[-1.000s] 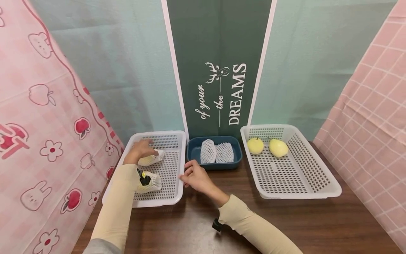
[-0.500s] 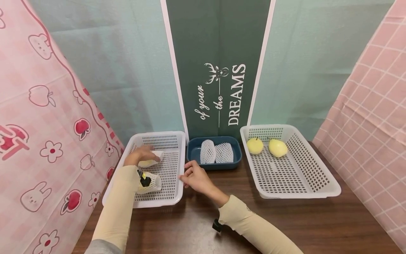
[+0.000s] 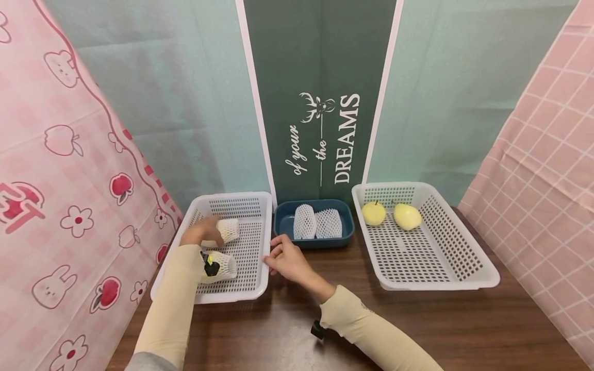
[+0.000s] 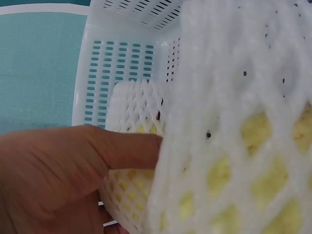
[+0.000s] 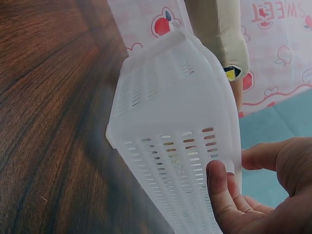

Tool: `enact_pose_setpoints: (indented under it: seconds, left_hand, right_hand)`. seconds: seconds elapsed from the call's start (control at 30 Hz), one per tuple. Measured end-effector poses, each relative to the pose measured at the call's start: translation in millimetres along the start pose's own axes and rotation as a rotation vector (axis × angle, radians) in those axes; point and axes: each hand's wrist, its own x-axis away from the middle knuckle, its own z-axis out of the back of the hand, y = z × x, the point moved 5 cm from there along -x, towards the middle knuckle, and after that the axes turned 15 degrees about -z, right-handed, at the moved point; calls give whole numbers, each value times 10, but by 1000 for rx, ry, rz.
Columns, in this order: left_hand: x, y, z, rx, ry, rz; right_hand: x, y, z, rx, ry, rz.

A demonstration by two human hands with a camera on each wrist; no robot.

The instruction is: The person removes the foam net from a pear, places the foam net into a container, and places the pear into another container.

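Note:
In the head view a white slotted basket (image 3: 267,247) stands at the left with two yellow fruits in white foam nets. Inside it my left hand (image 3: 200,232) grips the farther netted fruit (image 3: 230,230). The left wrist view shows the thumb across this fruit's net (image 4: 129,195), with fingertips partly seen below. Nearer the camera, the other netted fruit (image 4: 234,161) fills the right side; its net (image 3: 226,267) also shows in the head view, partly behind the wrist camera. My right hand (image 3: 290,260) pinches the basket's right rim between thumb and fingers, as the right wrist view confirms.
A blue tray (image 3: 284,240) with two white foam nets (image 3: 304,221) stands between the baskets. At the right, another white basket (image 3: 436,285) holds two bare yellow pears (image 3: 407,216). Cloth curtains (image 3: 199,103) close off the back and sides of the brown wooden table (image 3: 278,330).
My left hand has lowered slightly toward me on the farther netted fruit, which has turned so more of its net shows. The right hand has stayed at the rim.

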Motion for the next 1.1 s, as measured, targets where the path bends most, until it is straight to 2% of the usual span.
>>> enact_pose_setpoints:
  seconds: [0.17, 0.57, 0.77, 1.1]
  left_hand:
    - [3, 20, -24, 14, 25, -9]
    - [35, 32, -63, 62, 33, -6]
    - [23, -9, -72, 71, 45, -8]
    - [-12, -54, -94, 108, 93, -48]
  right_hand:
    - [-1, 3, -2, -3, -4, 3]
    - [-4, 17, -2, 1, -10, -3]
    - [-6, 21, 5, -6, -11, 0]
    - [1, 27, -5, -25, -16, -12]
